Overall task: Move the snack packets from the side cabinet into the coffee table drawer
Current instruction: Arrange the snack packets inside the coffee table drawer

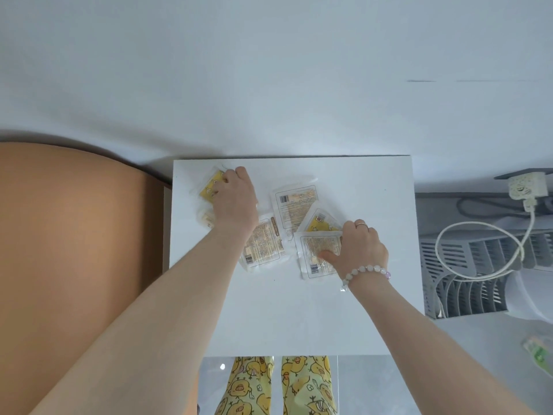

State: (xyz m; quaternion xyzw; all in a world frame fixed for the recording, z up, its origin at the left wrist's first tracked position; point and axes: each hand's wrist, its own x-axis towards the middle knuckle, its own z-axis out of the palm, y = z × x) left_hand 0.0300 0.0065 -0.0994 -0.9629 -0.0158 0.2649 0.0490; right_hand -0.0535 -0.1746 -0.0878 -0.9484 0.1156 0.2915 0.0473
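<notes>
Reaching over a white worktop (pixel 299 310), the left hand (pixel 236 199) grips a yellow packet (pixel 211 187); the right hand (pixel 363 250) pinches a pale packet (pixel 314 259). Spare packets (pixel 294 208) lie between them.

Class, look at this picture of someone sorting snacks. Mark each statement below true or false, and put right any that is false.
1. The left hand holds a yellow snack packet near the back left corner of the white cabinet top. True.
2. The bead bracelet is on the left wrist. False: it is on the right wrist.
3. The right hand has its thumb on a label-side-up packet. True.
4. All the snack packets sit in one neat stack. False: they lie spread over the top, some overlapping.
</notes>
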